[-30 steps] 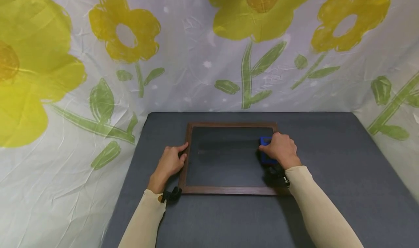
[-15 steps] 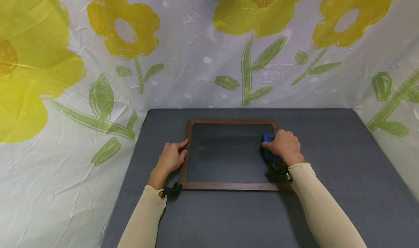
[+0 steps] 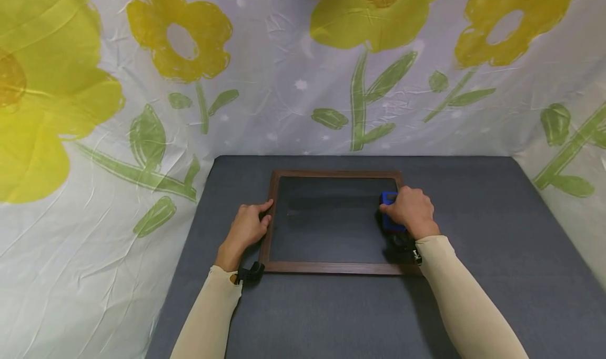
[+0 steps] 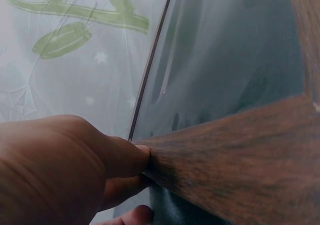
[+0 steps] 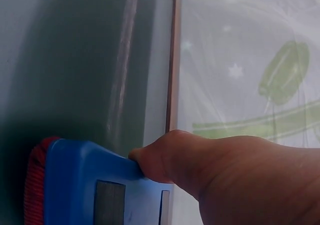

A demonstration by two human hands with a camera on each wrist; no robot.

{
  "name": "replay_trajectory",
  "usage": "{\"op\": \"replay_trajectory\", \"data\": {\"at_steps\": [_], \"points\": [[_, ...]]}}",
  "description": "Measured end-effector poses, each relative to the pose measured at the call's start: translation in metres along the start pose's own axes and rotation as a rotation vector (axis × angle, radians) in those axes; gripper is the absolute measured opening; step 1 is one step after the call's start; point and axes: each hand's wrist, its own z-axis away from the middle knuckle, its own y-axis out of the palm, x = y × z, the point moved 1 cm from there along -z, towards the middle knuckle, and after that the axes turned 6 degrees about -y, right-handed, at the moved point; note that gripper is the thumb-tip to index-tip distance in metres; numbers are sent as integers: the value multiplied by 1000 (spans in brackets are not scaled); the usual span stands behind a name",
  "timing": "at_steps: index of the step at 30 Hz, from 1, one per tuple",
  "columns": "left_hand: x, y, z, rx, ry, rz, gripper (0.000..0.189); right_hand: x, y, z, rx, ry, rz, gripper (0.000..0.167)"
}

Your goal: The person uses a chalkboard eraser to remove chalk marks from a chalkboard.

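Observation:
A chalkboard (image 3: 326,222) with a brown wooden frame (image 4: 240,145) lies flat before me. At its left side my left hand (image 3: 246,228) holds the frame's edge, with thumb and forefinger at the wood. My right hand (image 3: 413,211) grips a blue chalkboard eraser (image 5: 70,180) near the board's right side, thumb across its back. Red felt (image 5: 36,185) shows along the eraser's left side in the right wrist view. Most of the right fingers are hidden behind the hand and the eraser.
A dark grey table (image 3: 331,317) carries the board. Behind and beside it hangs a white sheet (image 3: 279,122) printed with yellow flowers (image 3: 208,40). Dark bands with cameras (image 3: 251,272) sit at both wrists.
Earlier the right hand slid slightly to the right with the eraser, then stayed about there. The left hand keeps its place at the frame. The head view has tilted down a little.

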Motion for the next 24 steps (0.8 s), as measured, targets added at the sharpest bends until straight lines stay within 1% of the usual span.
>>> {"op": "replay_trajectory", "data": {"at_steps": [3,11,17,24], "points": [[0,0,0,3,-14,-3,51,1,0,0,4,-5,6,72],[-2,-1,1,8,-24,-2,52,6,3,0,2,-10,-11,72],[-3,-1,1,12,-20,-7,52,17,8,-1,0,-36,-13,70],[-3,-2,1,9,-21,-7,52,37,13,-1,1,-82,-19,68]]}}
